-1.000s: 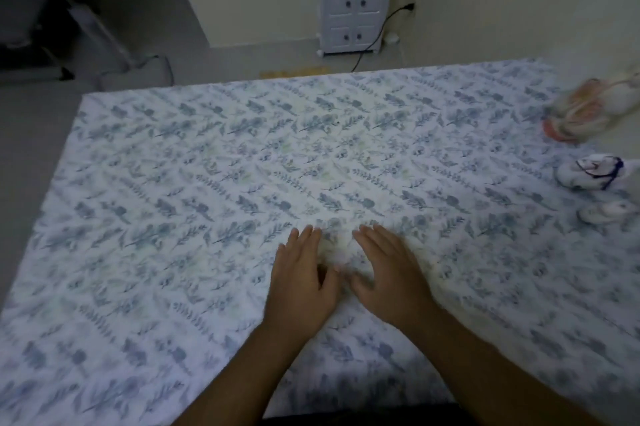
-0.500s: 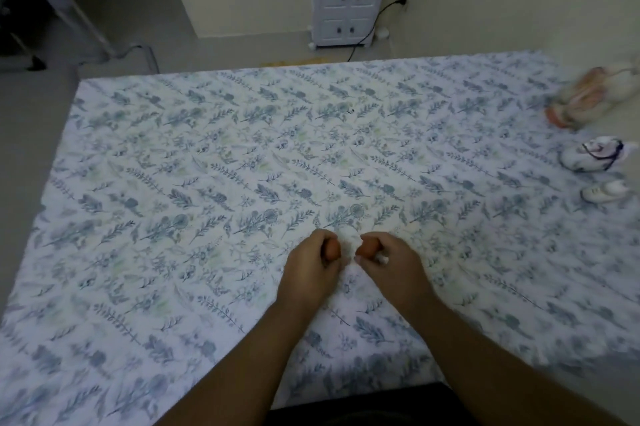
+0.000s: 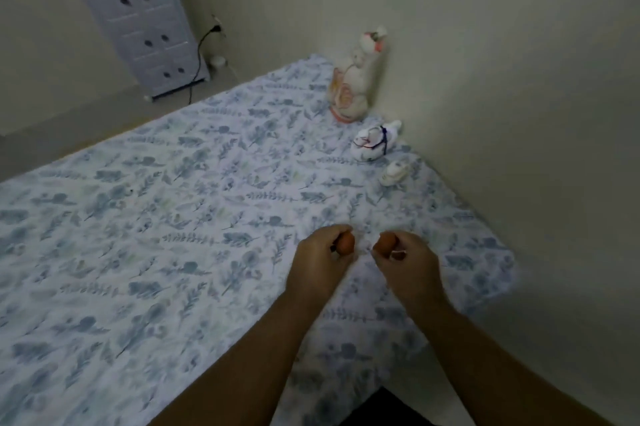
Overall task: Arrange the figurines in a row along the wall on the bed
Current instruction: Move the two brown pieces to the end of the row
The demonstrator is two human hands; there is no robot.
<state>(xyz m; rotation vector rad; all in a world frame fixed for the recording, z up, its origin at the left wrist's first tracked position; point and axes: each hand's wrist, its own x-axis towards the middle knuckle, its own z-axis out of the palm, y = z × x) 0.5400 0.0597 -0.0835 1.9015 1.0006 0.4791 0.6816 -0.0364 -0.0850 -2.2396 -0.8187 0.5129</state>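
Note:
Three figurines stand in a line by the wall on the bed (image 3: 145,218): a tall white and orange figurine (image 3: 353,86) farthest away, a white figurine with a dark blue cord (image 3: 374,145) in the middle, and a tiny white figurine (image 3: 393,174) nearest. My left hand (image 3: 318,263) is closed around a small round orange figurine (image 3: 346,243). My right hand (image 3: 408,266) grips a second small orange figurine (image 3: 385,243). Both hands hover just above the sheet, close together, well short of the tiny white figurine. Most of each orange piece is hidden by fingers.
The cream wall (image 3: 519,114) runs along the bed's right side. A white cabinet (image 3: 138,20) stands on the floor beyond the bed's far edge, with a black cable (image 3: 199,55) plugged in beside it. The floral sheet stretches wide to the left.
My hands went from flat on the sheet to closed, each on a small orange figurine, and lifted. The view has swung right toward the wall, bringing the three standing figurines closer to centre.

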